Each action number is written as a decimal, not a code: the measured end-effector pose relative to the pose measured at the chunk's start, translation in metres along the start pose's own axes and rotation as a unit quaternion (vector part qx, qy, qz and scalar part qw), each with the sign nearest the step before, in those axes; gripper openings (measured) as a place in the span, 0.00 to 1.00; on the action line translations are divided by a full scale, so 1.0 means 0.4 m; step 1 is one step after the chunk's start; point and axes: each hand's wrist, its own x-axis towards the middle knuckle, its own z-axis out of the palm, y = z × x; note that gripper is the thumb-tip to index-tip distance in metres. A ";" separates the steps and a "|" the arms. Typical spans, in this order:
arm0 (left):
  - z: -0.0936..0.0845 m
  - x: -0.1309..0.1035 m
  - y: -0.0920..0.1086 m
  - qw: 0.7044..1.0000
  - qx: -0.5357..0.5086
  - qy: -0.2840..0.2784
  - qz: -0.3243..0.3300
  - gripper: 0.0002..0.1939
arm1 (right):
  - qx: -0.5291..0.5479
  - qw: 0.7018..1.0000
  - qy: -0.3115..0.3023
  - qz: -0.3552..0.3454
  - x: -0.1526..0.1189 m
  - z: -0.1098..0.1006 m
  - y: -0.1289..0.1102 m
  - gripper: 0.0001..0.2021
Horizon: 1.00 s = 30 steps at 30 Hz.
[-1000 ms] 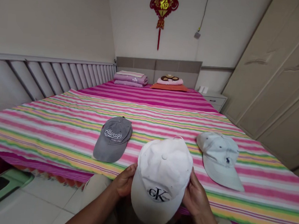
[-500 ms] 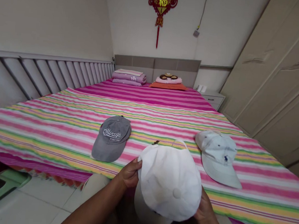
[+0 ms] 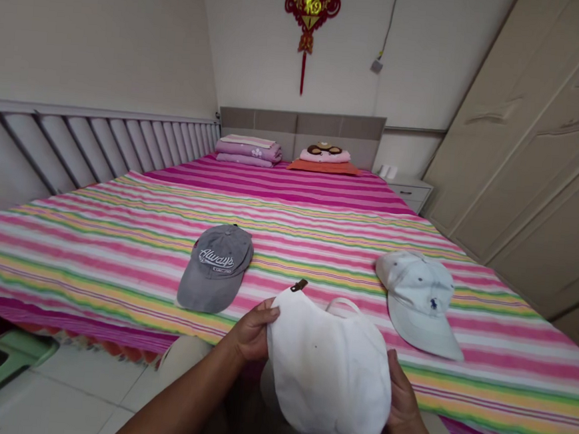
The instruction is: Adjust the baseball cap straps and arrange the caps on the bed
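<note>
Between my hands is a white baseball cap, its back strap and metal buckle turned toward the bed and its brim mostly hidden underneath. My left hand pinches the cap's edge near the buckle, thumb on top. On the opposite side my right hand grips the rim, thumb upright against the fabric and the other fingers partly hidden. A grey cap with white lettering lies on the bed, left of the held one. To the right rests a pale cap with a small dark blue emblem.
The bed has a striped cover, with folded bedding and a pillow stack by the headboard. A green stool stands at lower left. A nightstand and a wardrobe are on the right.
The white cap has tipped, so its crown is lower and nearer me and more of its back shows. The buckle stands out more clearly. Both hands keep hold.
</note>
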 end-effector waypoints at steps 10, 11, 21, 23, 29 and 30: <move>0.055 0.012 0.067 0.990 0.139 -0.010 -0.002 0.12 | 0.074 0.984 -0.112 -0.119 -0.033 0.011 -0.027 0.11; 0.062 0.012 0.069 0.989 0.146 -0.005 0.002 0.11 | 0.063 0.984 -0.119 -0.118 -0.038 0.018 -0.032 0.12; 0.097 0.016 0.092 0.947 0.321 -0.006 0.008 0.13 | -0.116 0.940 -0.269 -0.172 -0.081 0.100 -0.112 0.12; 0.102 0.016 0.095 0.938 0.345 -0.010 0.017 0.13 | -0.135 0.932 -0.275 -0.195 -0.095 0.120 -0.125 0.12; 0.100 0.011 0.084 0.939 0.341 -0.026 0.024 0.15 | -0.113 0.945 -0.215 -0.218 -0.110 0.162 -0.129 0.07; 0.103 0.010 0.081 0.938 0.345 -0.032 0.025 0.16 | -0.105 0.949 -0.202 -0.219 -0.108 0.165 -0.128 0.07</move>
